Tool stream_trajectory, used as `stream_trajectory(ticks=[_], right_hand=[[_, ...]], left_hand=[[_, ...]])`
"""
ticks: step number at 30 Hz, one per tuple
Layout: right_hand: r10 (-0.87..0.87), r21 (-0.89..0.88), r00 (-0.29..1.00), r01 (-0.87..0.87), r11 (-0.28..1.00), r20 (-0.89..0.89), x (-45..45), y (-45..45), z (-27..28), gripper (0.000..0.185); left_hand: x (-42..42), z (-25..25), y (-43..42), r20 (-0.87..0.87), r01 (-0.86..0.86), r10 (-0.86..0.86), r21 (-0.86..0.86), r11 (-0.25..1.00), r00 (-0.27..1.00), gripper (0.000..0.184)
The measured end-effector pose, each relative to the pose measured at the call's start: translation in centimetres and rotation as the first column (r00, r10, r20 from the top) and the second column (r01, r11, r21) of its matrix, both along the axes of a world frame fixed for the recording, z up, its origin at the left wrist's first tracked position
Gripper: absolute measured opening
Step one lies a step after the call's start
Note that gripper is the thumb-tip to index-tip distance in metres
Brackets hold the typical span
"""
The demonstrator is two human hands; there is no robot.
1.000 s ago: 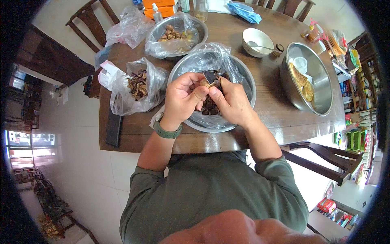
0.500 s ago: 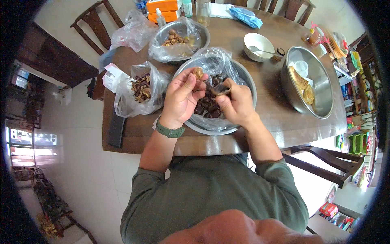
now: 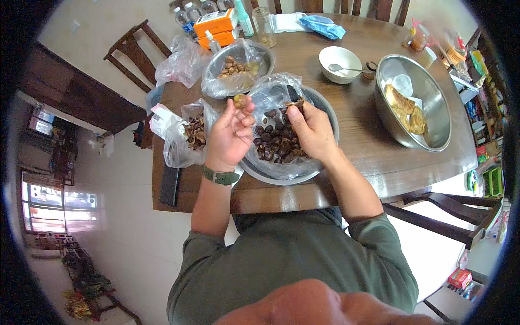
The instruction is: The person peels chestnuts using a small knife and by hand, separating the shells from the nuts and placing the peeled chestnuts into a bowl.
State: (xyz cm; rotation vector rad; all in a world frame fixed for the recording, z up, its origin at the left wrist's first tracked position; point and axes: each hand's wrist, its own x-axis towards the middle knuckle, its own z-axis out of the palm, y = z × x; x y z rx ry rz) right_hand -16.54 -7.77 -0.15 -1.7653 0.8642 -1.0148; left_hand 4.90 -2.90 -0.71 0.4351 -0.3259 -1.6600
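Between the thumb and fingers of my left hand (image 3: 226, 138) is a peeled yellowish chestnut (image 3: 240, 101), raised over the left rim of a metal basin (image 3: 335, 122). My right hand (image 3: 315, 130) pinches a brown piece of chestnut shell (image 3: 297, 105) above the basin's right side. Dark unpeeled chestnuts (image 3: 277, 142) lie in the basin on a clear plastic liner (image 3: 279, 86). Behind my left hand, a smaller plastic-lined metal bowl (image 3: 271, 57) contains several peeled chestnuts (image 3: 234, 67). Left of that hand, a clear bag (image 3: 179, 151) holds shell scraps (image 3: 195, 132).
A white bowl (image 3: 330, 54) with a spoon (image 3: 346, 69) stands farther back. At right sits a large steel bowl (image 3: 444, 116) with golden-brown pieces inside. Orange boxes (image 3: 216, 21), a glass jar (image 3: 264, 27) and a blue packet (image 3: 323, 27) line the back. A black phone-like slab (image 3: 169, 186) lies at left.
My hands have moved apart, the left one going left and slightly lower with the peeled chestnut. More dark chestnuts show between them. The camera view has shifted slightly.
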Motion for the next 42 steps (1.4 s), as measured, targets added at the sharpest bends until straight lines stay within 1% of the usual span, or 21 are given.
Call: stream_trajectory(ticks=[1,3,4,6,7,8,11,13,14,17,19,21,23,24,27,28,32,36,37,39,42], right_hand=[[-0.012,-0.006,1.000,0.012,1.000,-0.017,0.0,-0.1,-0.1,0.044],[-0.037,-0.021,0.998,0.036,0.999,-0.049,0.1,-0.3,-0.4,0.043],[-0.036,-0.002,0.998,0.036,0.999,-0.045,0.1,-0.3,-0.2,0.044],[-0.037,-0.004,0.997,0.037,0.999,-0.066,0.1,-0.4,-0.2,0.045],[-0.036,-0.007,0.996,0.036,0.999,-0.077,0.1,-0.4,-0.2,0.046],[-0.030,-0.003,0.995,0.030,1.000,-0.090,0.1,-0.5,-0.2,0.047],[-0.020,0.002,0.988,0.020,1.000,-0.152,0.1,-0.7,-0.3,0.049],[-0.026,-0.001,0.975,0.026,1.000,-0.222,0.1,-0.8,-0.4,0.050],[-0.026,-0.023,0.980,0.021,1.000,-0.200,0.1,-0.7,-0.4,0.051],[-0.043,-0.054,0.965,0.030,0.998,-0.258,0.0,-0.5,0.0,0.051],[-0.059,-0.105,0.966,0.034,0.994,-0.253,0.2,-0.5,-0.4,0.050],[-0.063,-0.127,0.965,0.031,0.991,-0.256,0.3,-0.4,-0.7,0.049],[-0.093,-0.190,0.950,0.036,0.981,-0.298,0.5,-0.2,-0.9,0.047],[-0.105,-0.219,0.942,0.034,0.975,-0.319,0.6,-0.1,-1.0,0.046],[-0.117,-0.278,0.914,0.005,0.961,-0.389,0.9,0.1,-1.1,0.045],[-0.108,-0.279,0.906,-0.013,0.960,-0.410,0.9,0.2,-0.9,0.045],[-0.093,-0.318,0.908,-0.046,0.947,-0.408,0.9,0.2,-1.2,0.044],[-0.081,-0.390,0.946,-0.052,0.919,-0.315,0.9,-0.4,-2.3,0.047],[-0.070,-0.379,0.950,-0.053,0.924,-0.303,0.8,-0.3,-2.0,0.046],[-0.050,-0.313,0.935,-0.067,0.948,-0.352,0.5,-0.2,-1.1,0.044],[-0.092,-0.379,0.973,0.005,0.925,-0.213,0.7,-1.0,-2.6,0.036]], left_hand=[[0.4,0.4,-0.1,0.185,-0.067,0.073,-0.039,0.997,0.980,0.032],[1.5,1.5,-1.0,0.516,-0.171,0.227,-0.154,0.973,0.826,0.031],[1.6,2.8,-1.9,0.668,-0.276,0.306,-0.155,0.949,0.678,0.028],[3.2,4.9,-4.4,0.889,-0.274,0.288,-0.195,0.942,0.357,0.025],[4.3,5.3,-6.1,0.940,-0.282,0.294,-0.238,0.929,0.176,0.027],[5.4,5.4,-8.0,0.956,-0.281,0.292,-0.283,0.917,-0.011,0.028],[8.1,4.6,-12.1,0.889,-0.230,0.231,-0.339,0.912,-0.395,0.040],[10.2,3.1,-13.6,0.609,-0.040,0.385,-0.566,0.823,-0.694,0.039],[10.9,2.2,-14.3,0.423,0.086,0.440,-0.636,0.767,-0.792,0.038],[3.0,7.5,-8.8,0.754,-0.079,0.375,-0.489,0.869,-0.539,0.036],[-0.8,8.4,-5.6,0.747,0.044,0.525,-0.559,0.828,-0.407,0.033],[-3.7,9.7,-2.8,0.644,0.293,0.666,-0.599,0.745,-0.377,0.031],[-4.7,10.1,-2.2,0.423,0.524,0.739,-0.524,0.671,-0.524,0.030],[-4.8,9.9,-1.8,0.299,0.622,0.768,-0.455,0.637,-0.567,0.029],[-4.5,8.6,-2.0,0.299,0.672,0.738,-0.306,0.675,-0.605,0.024],[-4.0,8.0,-2.3,0.323,0.701,0.747,-0.267,0.661,-0.581,0.018],[-3.9,7.7,-1.6,0.351,0.705,0.757,-0.290,0.647,-0.550,0.017],[-3.8,7.7,-0.2,0.371,0.677,0.753,-0.337,0.654,-0.544,0.010],[-4.1,9.0,0.2,0.374,0.699,0.765,-0.323,0.638,-0.525,0.009],[-3.8,9.4,1.6,0.431,0.605,0.711,-0.378,0.701,-0.555,0.010],[-1.1,8.9,3.7,0.527,0.481,0.713,-0.527,0.701,-0.462,0.014]])
